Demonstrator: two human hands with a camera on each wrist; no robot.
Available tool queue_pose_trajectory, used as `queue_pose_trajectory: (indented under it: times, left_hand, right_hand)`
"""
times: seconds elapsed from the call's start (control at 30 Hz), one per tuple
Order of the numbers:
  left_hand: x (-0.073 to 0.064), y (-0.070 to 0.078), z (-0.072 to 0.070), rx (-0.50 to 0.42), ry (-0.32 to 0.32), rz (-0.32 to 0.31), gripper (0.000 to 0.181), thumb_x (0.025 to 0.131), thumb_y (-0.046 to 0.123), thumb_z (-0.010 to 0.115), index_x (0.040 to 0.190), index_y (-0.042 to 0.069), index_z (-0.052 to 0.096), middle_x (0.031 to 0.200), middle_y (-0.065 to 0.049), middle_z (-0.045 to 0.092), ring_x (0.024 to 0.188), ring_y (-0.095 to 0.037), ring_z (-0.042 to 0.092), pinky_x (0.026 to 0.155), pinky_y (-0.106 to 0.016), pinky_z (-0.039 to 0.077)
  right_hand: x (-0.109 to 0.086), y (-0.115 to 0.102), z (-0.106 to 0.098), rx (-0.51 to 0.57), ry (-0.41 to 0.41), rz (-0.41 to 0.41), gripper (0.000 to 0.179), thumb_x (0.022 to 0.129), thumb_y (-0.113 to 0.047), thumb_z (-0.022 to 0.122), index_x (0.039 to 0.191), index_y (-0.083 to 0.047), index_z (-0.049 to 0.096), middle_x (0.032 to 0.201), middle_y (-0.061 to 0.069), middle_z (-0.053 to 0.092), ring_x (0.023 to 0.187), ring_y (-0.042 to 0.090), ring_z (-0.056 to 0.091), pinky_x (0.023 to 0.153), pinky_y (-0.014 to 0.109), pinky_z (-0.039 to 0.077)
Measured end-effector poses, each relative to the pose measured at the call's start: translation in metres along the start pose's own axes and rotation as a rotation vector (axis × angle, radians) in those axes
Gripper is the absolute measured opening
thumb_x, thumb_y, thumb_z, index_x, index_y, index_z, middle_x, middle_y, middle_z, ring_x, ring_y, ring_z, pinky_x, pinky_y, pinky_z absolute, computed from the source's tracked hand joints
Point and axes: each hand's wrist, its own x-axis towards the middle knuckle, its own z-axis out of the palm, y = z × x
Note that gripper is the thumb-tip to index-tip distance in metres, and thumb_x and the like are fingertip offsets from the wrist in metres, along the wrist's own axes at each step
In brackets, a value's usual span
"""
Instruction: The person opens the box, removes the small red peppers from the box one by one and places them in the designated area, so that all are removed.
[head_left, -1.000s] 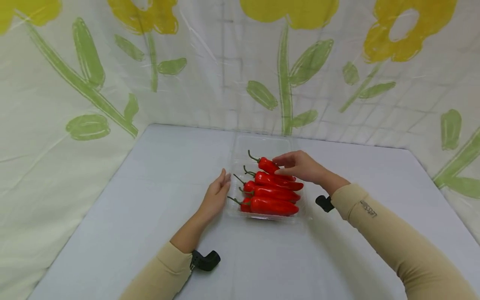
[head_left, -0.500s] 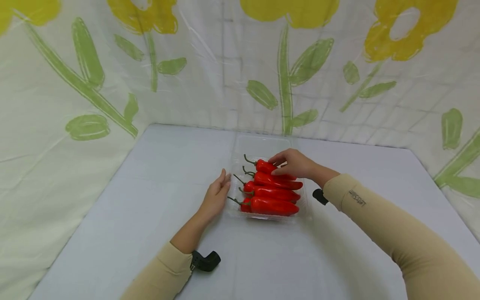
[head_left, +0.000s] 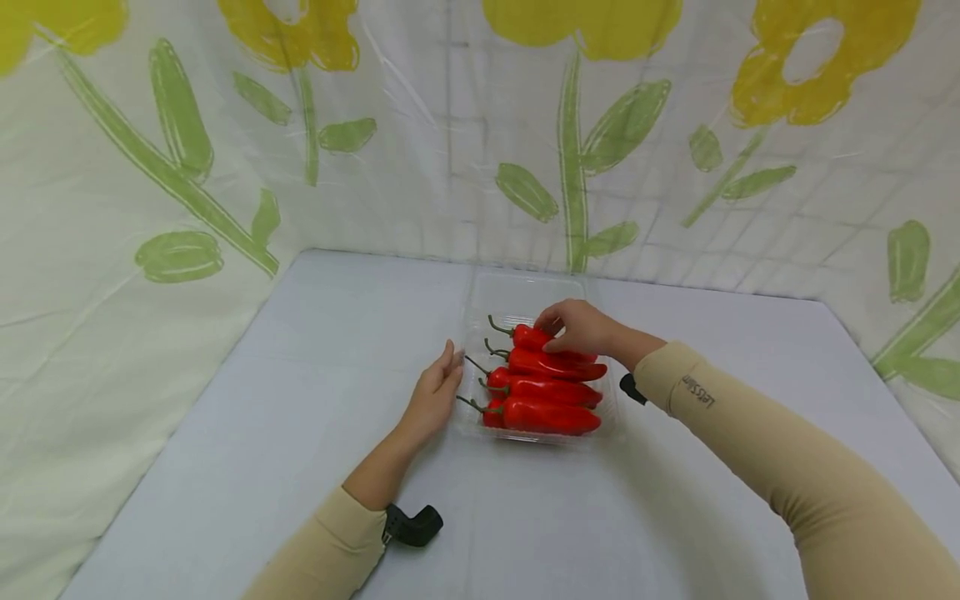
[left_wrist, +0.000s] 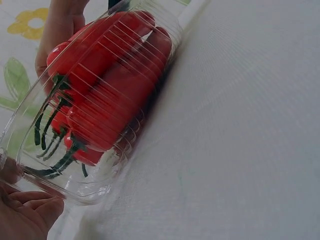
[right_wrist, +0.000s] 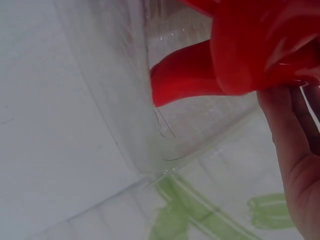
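Several long red peppers point(head_left: 551, 415) with green stems lie side by side in a clear plastic container point(head_left: 525, 435), some on top of others. My right hand point(head_left: 579, 327) holds the rearmost red pepper point(head_left: 526, 337) between thumb and fingers, at the back of the row. The right wrist view shows the hand point(right_wrist: 300, 155) against the peppers, one pepper tip point(right_wrist: 182, 75) near the container wall. My left hand point(head_left: 431, 396) touches the container's left side with fairly straight fingers. In the left wrist view, its fingertips point(left_wrist: 50, 207) meet the container's corner.
The container's clear lid point(head_left: 528, 290) lies folded back behind the peppers. A white table point(head_left: 360, 333) surrounds it, with its back edge against a hanging sheet point(head_left: 420, 192) printed with yellow flowers. Each wrist carries a black camera mount point(head_left: 414, 525).
The right hand has moved slightly left and the rearmost pepper has come down closer to the row with it. The left hand and the container have stayed in place.
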Motion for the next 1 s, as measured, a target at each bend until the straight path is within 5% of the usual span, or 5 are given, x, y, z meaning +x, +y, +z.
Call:
queue_pose_trajectory:
  times: [0.33,0.57,1.0]
  left_hand:
    - [0.0,0.001,-0.001,0.009,-0.001,0.008,0.052,0.097,0.004,0.038,0.143,-0.012,0.017,0.142,-0.027,0.037,0.135,-0.034,0.033,0.113,-0.046,0.023]
    - [-0.001,0.002,0.001,0.011,-0.006,-0.005,0.053,0.098,0.006,0.038,0.144,-0.01,0.017,0.143,-0.024,0.037,0.136,-0.032,0.033,0.113,-0.046,0.024]
    - [0.0,-0.001,0.002,0.027,0.009,-0.007,0.052,0.098,0.006,0.038,0.143,-0.011,0.018,0.142,-0.024,0.038,0.137,-0.032,0.031,0.113,-0.046,0.023]
  right_hand:
    - [0.001,-0.002,0.013,-0.148,-0.101,-0.079,0.038,0.084,-0.003,0.063,0.121,0.003,0.056,0.114,0.019,0.063,0.106,0.031,0.059,0.092,0.04,0.052]
    - [0.003,-0.001,0.008,-0.149,-0.13,-0.091,0.033,0.085,-0.004,0.061,0.117,0.002,0.055,0.112,0.019,0.063,0.104,0.031,0.06,0.088,0.039,0.053]
    - [-0.004,-0.007,-0.013,-0.109,-0.015,-0.138,0.04,0.087,-0.013,0.063,0.124,-0.001,0.053,0.11,0.015,0.062,0.098,0.027,0.059,0.088,0.041,0.052]
